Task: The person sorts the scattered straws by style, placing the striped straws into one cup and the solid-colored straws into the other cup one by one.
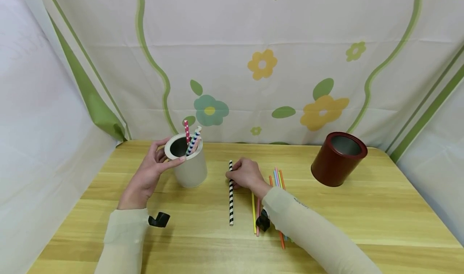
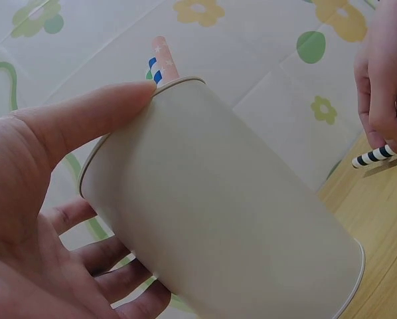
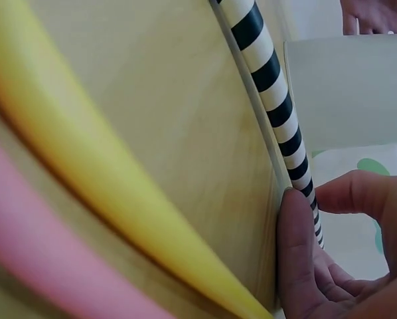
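My left hand (image 1: pixel 145 177) holds a pale grey can (image 1: pixel 191 170) at its rim, thumb across the near side and fingers around the far left side. Several patterned paper straws lean inside the can, among them a red dotted one (image 1: pixel 186 129), a blue-striped one (image 1: pixel 193 142) and a pink one with white stars (image 2: pixel 165 58). To the right of the can, my right hand (image 1: pixel 248 174) pinches a black-and-white striped paper straw (image 1: pixel 231 203) near its far end, between thumb and index finger. The straw lies along the tabletop or just over it; contact is hard to tell.
Under and beside my right forearm lie thin plain straws, including a yellow one (image 1: pixel 254 215), a pink one (image 1: pixel 258 225) and an orange one (image 1: pixel 282 241). A dark red can (image 1: pixel 331 165) stands at the back right. Flowered cloth (image 1: pixel 232 64) hangs behind the wooden table (image 1: pixel 195 237).
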A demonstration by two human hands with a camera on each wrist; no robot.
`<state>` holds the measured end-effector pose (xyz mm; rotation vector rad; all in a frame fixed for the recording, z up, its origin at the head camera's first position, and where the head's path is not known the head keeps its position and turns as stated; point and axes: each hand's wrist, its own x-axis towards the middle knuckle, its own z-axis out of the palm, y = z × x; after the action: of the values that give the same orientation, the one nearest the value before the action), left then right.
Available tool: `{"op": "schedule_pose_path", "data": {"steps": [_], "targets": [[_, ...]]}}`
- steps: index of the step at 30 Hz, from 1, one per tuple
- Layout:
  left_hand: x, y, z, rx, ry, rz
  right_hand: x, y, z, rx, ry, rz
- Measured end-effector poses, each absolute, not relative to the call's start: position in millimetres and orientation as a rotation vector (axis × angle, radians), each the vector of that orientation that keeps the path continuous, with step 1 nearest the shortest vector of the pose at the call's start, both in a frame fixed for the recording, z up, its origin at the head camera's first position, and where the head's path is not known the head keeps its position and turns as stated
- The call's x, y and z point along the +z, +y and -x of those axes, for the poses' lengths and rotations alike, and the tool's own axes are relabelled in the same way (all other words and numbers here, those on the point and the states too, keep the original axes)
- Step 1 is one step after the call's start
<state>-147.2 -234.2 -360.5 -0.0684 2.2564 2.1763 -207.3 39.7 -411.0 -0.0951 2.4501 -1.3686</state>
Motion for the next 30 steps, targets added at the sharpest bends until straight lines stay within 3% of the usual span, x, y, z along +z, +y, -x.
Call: {"op": "schedule_pose_path", "data": {"steps": [30], "targets": [[-362,-234,146,2.166,2.269,0.067,-408,52,215,-1.791,2.053,0.080]]}}
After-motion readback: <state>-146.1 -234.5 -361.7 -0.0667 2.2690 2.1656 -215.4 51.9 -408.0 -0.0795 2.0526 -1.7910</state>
